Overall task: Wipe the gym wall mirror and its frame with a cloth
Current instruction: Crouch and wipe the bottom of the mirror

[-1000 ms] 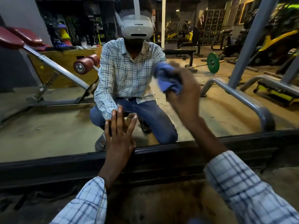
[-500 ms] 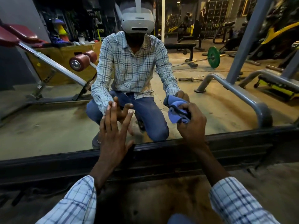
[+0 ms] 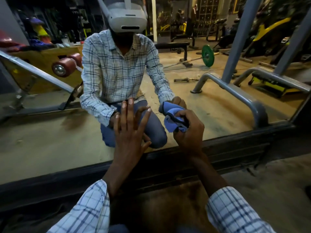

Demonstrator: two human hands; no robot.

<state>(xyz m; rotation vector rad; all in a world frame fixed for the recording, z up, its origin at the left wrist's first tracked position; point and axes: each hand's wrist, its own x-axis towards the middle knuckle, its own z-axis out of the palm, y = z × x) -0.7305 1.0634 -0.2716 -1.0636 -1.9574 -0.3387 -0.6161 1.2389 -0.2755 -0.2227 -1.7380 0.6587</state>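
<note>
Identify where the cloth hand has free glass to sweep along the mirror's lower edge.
Free: mirror glass left of the left hand, above the bottom frame; also glass right of the right hand gripping the blue cloth. Crowded: the narrow gap between the hands.

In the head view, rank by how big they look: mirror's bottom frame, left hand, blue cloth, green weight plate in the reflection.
1. bottom frame, spanning the picture
2. left hand
3. blue cloth, partly inside the right hand
4. green weight plate, which looks smallest, but it is a distant reflection, so its true size is unsure
</note>
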